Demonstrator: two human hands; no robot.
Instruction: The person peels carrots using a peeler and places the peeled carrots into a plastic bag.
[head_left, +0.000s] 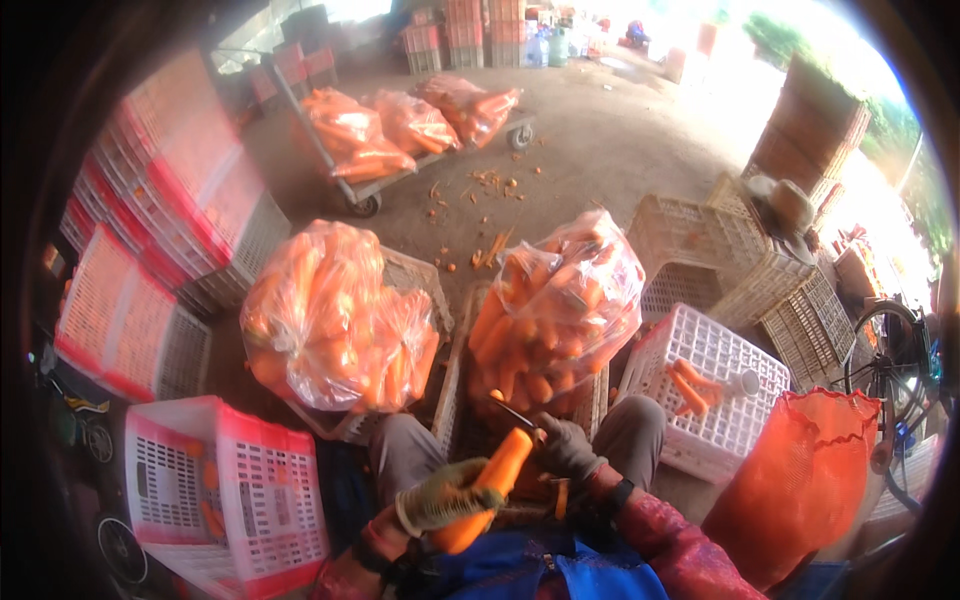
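Note:
My gloved left hand (450, 496) is wrapped around a large carrot (504, 463), which slants up and to the right over my lap. In my gloved right hand (568, 448) is a knife (514, 412), its dark blade pointing up and left, just beyond the carrot's upper end. A small orange piece (496, 394) shows at the blade's tip. Straight ahead, a clear plastic bag full of carrots (551, 315) rests in a crate between my knees. To its left, more bagged carrots (330, 322) sit on another crate.
A tipped red-and-white crate (277, 495) holds a few carrots at left. An upturned white crate (705, 375) with carrots (688, 386) and an orange mesh sack (802, 480) stand at right. Farther off is a cart (431, 159) carrying bagged carrots. Scraps (491, 180) litter the floor.

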